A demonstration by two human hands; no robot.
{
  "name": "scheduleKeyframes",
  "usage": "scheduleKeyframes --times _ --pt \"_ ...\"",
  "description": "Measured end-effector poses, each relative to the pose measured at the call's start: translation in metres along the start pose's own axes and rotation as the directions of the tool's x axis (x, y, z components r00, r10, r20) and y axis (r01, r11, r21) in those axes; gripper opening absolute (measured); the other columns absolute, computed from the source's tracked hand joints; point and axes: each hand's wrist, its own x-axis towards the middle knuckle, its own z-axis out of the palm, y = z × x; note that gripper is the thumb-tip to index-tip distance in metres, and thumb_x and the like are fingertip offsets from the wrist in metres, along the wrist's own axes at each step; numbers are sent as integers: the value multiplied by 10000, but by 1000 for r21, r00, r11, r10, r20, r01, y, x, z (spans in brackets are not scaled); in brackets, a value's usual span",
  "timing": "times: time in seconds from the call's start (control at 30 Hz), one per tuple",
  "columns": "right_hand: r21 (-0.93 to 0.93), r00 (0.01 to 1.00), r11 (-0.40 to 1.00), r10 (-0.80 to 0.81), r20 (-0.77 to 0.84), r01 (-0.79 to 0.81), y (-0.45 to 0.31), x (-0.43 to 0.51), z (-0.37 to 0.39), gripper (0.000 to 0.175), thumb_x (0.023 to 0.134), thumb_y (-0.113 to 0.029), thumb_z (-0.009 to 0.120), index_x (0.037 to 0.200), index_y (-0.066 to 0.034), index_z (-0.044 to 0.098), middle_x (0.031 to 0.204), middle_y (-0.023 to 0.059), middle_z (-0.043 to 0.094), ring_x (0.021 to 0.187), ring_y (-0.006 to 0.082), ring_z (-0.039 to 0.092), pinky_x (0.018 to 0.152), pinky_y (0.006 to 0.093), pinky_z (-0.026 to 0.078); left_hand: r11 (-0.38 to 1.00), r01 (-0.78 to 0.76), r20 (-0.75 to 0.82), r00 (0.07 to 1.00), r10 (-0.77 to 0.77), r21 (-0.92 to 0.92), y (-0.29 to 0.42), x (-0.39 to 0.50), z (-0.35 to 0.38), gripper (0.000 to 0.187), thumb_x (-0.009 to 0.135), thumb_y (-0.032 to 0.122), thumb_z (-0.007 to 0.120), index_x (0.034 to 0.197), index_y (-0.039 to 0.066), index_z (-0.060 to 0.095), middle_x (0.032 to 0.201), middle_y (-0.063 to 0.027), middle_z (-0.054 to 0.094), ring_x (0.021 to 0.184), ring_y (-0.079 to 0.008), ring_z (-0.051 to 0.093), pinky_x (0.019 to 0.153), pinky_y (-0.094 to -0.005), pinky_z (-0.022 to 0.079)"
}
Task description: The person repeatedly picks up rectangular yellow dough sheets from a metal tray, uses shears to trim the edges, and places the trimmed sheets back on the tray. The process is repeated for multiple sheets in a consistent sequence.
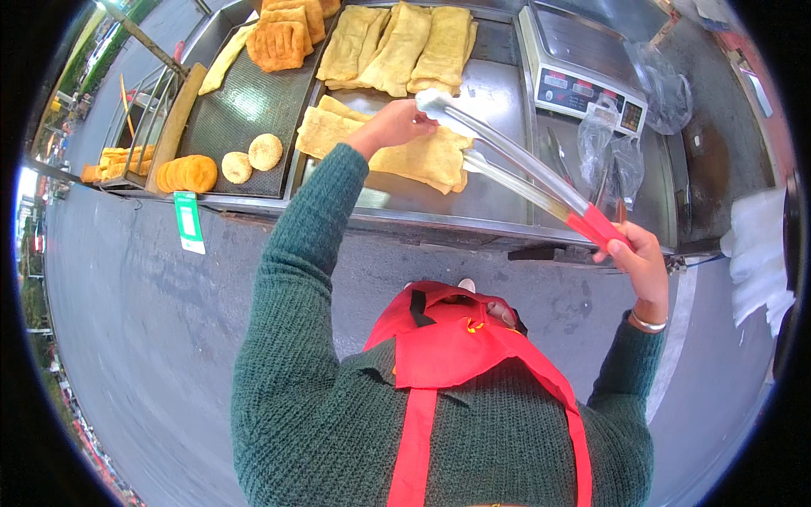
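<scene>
My right hand point(633, 256) grips the red handles of metal tongs point(526, 165), whose jaws stand apart and point to the upper left. One jaw is near my left hand point(399, 123); the other touches or overlaps the right end of a flat fried bread point(424, 161). My left hand pinches something by the upper jaw, perhaps a thin white plastic bag point(451, 115), above the flat breads; the grip is partly hidden. Behind it, more long flat breads point(396, 47) lie side by side on the metal tray.
A perforated tray point(244, 108) at left bears two sesame buns point(265, 152), round yellow cakes point(190, 174) and browned breads point(279, 44). At right stand a digital scale point(586, 70) and clear plastic bags point(627, 165) beside other utensils. White bags point(757, 253) hang at far right. A green printed card point(189, 222) hangs from the front edge.
</scene>
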Motion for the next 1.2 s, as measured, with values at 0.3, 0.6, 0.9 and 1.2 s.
scheduleKeyframes --times 0.3,0.6,0.9,1.2 --pt "90 994 995 -39 -104 48 23 -58 -54 279 886 -280 618 879 -3 586 787 114 660 513 43 462 447 181 309 731 546 -824 565 39 409 -21 -112 -28 260 782 106 658 1036 57 629 1013 -155 595 966 -339 552 871 -414 441" --pt "204 978 974 -60 -202 102 56 -45 -57 296 927 -288 585 1001 -2 574 901 139 662 532 40 478 442 157 318 698 589 -656 721 -225 407 -50 -96 -77 143 767 90 642 894 53 586 923 -161 582 908 -363 562 795 -445 464" --pt "-272 751 955 -267 -604 121 90 -52 -64 155 908 -143 599 964 1 600 995 126 658 761 118 545 633 229 417 744 598 -716 656 -241 298 -94 -76 -74 301 786 161 653 1045 36 565 1028 -193 598 988 -371 553 862 -440 445" --pt "-710 606 631 -442 -661 -314 189 -39 -54 169 915 -156 582 960 7 577 1260 192 498 1100 375 520 864 432 459 764 596 -759 609 -229 247 -74 -110 -46 359 791 198 670 1096 42 560 1064 -184 610 998 -365 567 872 -437 448"
